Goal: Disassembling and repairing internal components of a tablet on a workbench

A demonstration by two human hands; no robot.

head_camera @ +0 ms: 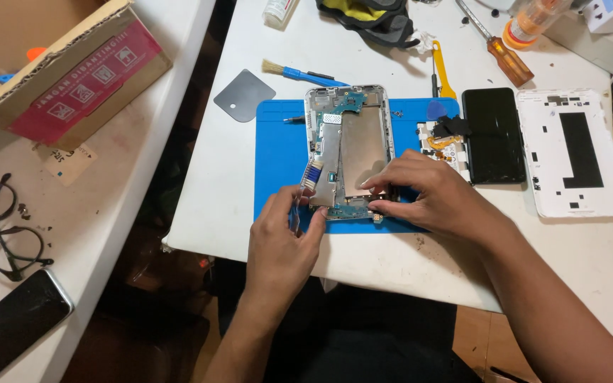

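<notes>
An opened tablet frame with bare metal plates and blue circuit boards lies on a blue work mat. My left hand pinches a thin tool at the frame's lower left edge, beside a flat ribbon cable. My right hand rests on the frame's lower right corner, fingertips pressing on the lower circuit board.
A black screen panel and a white back cover lie to the right. A blue brush, dark pry card, yellow pry tool and screwdriver sit behind. On the left table: cardboard box, glasses, phone.
</notes>
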